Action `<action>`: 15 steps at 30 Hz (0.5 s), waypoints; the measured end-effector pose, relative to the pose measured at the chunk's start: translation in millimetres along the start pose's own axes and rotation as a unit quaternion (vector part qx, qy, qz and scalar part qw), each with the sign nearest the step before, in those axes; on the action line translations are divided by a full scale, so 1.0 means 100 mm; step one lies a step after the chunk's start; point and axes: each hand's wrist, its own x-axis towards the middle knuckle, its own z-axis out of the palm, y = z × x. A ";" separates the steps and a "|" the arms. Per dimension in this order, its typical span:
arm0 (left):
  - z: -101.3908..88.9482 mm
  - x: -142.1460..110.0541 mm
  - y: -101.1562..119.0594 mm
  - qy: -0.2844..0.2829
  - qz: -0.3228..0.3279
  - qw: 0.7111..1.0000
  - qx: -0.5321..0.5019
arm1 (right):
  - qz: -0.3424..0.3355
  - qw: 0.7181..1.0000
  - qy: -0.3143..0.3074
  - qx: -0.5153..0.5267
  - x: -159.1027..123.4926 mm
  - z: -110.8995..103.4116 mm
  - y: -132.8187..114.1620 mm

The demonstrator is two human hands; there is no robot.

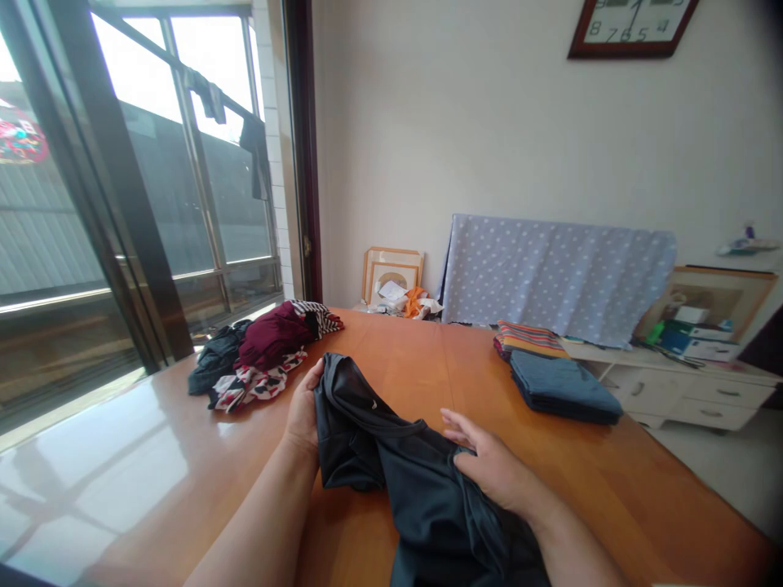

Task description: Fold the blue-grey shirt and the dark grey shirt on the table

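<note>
Black pants (422, 481) with a wide waistband and a small white logo hang bunched in front of me over the wooden table (404, 342). My left hand (306, 412) is closed on the left end of the waistband and holds it up. On the right side of the cloth rests my right hand (486, 456), its fingers stretched out and apart and its thumb near the fabric. The lower part of the pants runs out of view at the bottom edge.
A heap of crumpled clothes (269, 346) lies at the table's far left. Folded dark blue clothes (563, 387) and a folded striped cloth (532, 341) sit at the right. Behind stand a dotted cloth cover (550, 273) and a white cabinet (685, 391); glass doors are left.
</note>
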 end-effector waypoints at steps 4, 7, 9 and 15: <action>-0.04 0.01 0.01 -0.026 -0.012 1.000 0.008 | 0.050 0.997 -0.013 0.053 0.00 0.01 -0.03; -0.06 0.02 0.01 -0.031 -0.023 0.999 0.016 | 0.050 0.996 -0.002 0.068 0.00 0.03 -0.10; -0.06 0.03 0.00 -0.023 -0.029 0.999 0.027 | 0.032 0.995 -0.032 0.092 0.01 0.04 -0.15; -0.04 0.09 -0.06 0.005 0.026 0.993 0.114 | -0.001 0.972 0.236 -0.009 0.11 -0.19 0.00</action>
